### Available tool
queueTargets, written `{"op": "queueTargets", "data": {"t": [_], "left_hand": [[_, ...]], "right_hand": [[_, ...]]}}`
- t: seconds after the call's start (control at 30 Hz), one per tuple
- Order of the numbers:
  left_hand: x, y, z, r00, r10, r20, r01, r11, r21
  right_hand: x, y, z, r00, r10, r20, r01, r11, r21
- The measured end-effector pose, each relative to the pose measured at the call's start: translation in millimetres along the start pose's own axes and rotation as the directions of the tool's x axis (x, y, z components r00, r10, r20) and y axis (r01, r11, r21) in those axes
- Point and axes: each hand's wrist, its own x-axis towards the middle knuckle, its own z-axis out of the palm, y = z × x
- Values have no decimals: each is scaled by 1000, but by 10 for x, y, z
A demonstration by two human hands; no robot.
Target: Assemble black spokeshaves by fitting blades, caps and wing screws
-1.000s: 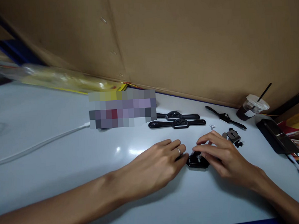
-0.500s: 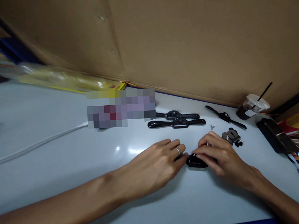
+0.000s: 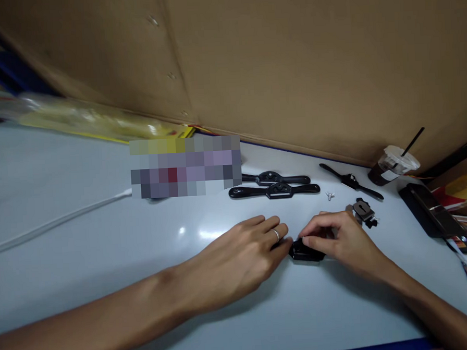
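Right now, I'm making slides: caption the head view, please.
Left hand and right hand at a black tool, similar tools lying beyond.

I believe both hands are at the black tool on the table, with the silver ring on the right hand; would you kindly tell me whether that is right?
One detail is wrong: the head view shows the silver ring on the left hand, not the right hand. Both hands are indeed at the black tool on the table.

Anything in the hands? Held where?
Left hand holds the black tool by its left end. Right hand touches its middle; whether it pinches anything there is hidden.
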Motion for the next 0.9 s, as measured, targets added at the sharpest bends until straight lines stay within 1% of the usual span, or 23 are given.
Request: {"op": "queueTargets", "data": {"t": [0.03, 0.07, 0.2, 0.33, 0.4, 0.43, 0.5, 0.57, 0.67, 0.73, 0.8, 0.9], "left_hand": [[0, 0, 0, 1000, -4, -2, 4, 1000, -1], [1, 1, 0, 1000, -6, -5, 6, 1000, -7], [3, -4, 10, 1000, -8, -20, 7, 1000, -15], [-9, -10, 38, 1000, -10, -28, 10, 1000, -6], [-15, -9, 44, 1000, -8, -26, 8, 1000, -10], [-15, -7, 42, 1000, -6, -28, 5, 1000, -12], [-13, -1, 32, 999, -9, -33, 8, 1000, -10], [-6, 7, 15, 999, -13, -33, 13, 1000, -4], [3, 16, -8, 1000, -19, -15, 19, 1000, -2], [5, 18, -14, 1000, -20, -12, 20, 1000, -3], [4, 16, -10, 1000, -21, -13, 21, 1000, 2], [0, 9, 4, 1000, -20, -1, 20, 1000, 8]], "right_hand": [[11, -7, -5, 999, 32, 13, -33, 999, 32], [20, -13, -8, 999, 39, 13, -40, 998, 45], [35, -12, -6, 1000, 9, -18, -9, 999, 32], [38, 13, -18, 994, 101, 40, -106, 987, 122], [40, 20, -31, 995, 94, 26, -96, 991, 94], [39, 21, -37, 998, 57, -1, -56, 997, 50], [29, 25, -38, 997, -59, -52, 55, 996, -75], [7, 37, -15, 983, -166, -74, 148, 968, -205], [-38, 67, 64, 950, -293, -109, 230, 891, -391], [-61, 79, 119, 911, -391, -134, 273, 812, -515], [-74, 76, 140, 879, -455, -143, 296, 756, -585], [-87, 51, 87, 864, -473, -172, 305, 763, -569]]}}
